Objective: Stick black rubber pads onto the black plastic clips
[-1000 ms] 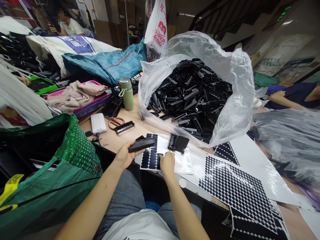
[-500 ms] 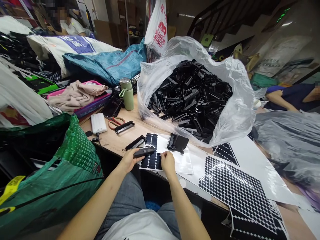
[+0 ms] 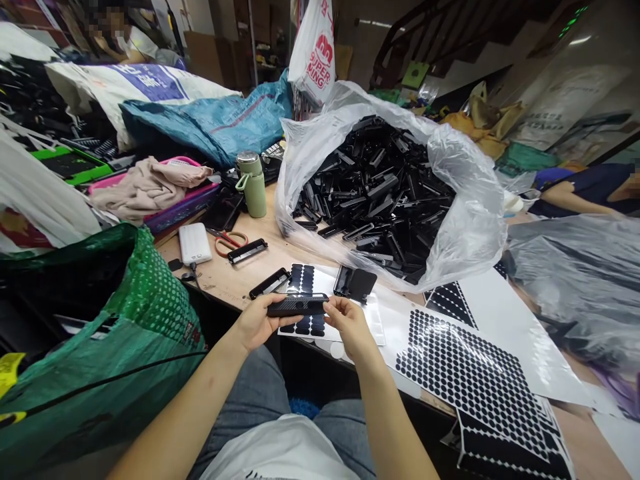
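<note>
My left hand grips the left end of a long black plastic part with a carbon-like pattern, held level above the table edge. At the part's right end, my right hand has thumb and fingertips pinched together, touching or nearly touching it. Whatever lies between those fingertips is too small to make out. Beneath both hands is a sheet of black oblong stickers, partly covered by the part. Behind the left hand lies an open black plastic frame. Another black piece with a flat flap stands behind the right hand.
A clear plastic bag full of black parts stands behind. Sheets of round black stickers lie to the right. Red scissors, a white power bank and a green bottle are at left, beyond a green bag.
My right hand has moved from the sticker sheet up to the right end of the black plastic part. The left hand has turned the part, now level with its patterned side showing.
</note>
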A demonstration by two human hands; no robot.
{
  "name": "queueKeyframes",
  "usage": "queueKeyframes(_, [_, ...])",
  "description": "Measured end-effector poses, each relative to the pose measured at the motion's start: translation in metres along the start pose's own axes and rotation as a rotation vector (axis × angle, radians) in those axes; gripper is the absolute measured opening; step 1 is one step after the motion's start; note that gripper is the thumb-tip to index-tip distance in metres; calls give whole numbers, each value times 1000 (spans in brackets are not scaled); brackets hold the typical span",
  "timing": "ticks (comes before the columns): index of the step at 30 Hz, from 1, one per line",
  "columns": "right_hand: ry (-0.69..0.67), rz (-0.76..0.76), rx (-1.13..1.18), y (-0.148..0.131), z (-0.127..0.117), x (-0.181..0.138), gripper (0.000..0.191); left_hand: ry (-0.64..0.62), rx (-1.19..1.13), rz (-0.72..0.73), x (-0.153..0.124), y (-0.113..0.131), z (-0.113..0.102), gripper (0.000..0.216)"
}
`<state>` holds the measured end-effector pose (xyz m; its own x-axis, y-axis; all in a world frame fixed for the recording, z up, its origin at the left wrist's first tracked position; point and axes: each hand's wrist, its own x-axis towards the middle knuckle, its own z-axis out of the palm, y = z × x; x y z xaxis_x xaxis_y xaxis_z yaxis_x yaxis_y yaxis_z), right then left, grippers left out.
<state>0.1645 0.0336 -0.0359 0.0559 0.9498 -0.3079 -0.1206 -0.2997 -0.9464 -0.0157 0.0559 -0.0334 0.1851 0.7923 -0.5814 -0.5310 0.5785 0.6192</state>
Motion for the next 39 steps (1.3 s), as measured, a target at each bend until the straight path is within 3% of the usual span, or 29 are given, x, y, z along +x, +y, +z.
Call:
queueKeyframes(10, [41,-93,-88,5,-1,-5,25,-2,1,18,-5,-2,3,12])
queueKeyframes(18, [156,-201,-217,5,3,-13,25,-11,-22,29,-10,-2,8,15])
queueKeyframes(34, [267,-229,-226,7,5,-20,21,-28,-19,70,-11,-12,25,15])
queueKeyframes(37, [344,-232,-219,18,-13,-13,27,-9,-1,110,-9,-17,27,12])
queueKeyframes(39, [432,-192,-346,31,-45,-8,30,12,12,107,-6,-18,29,11])
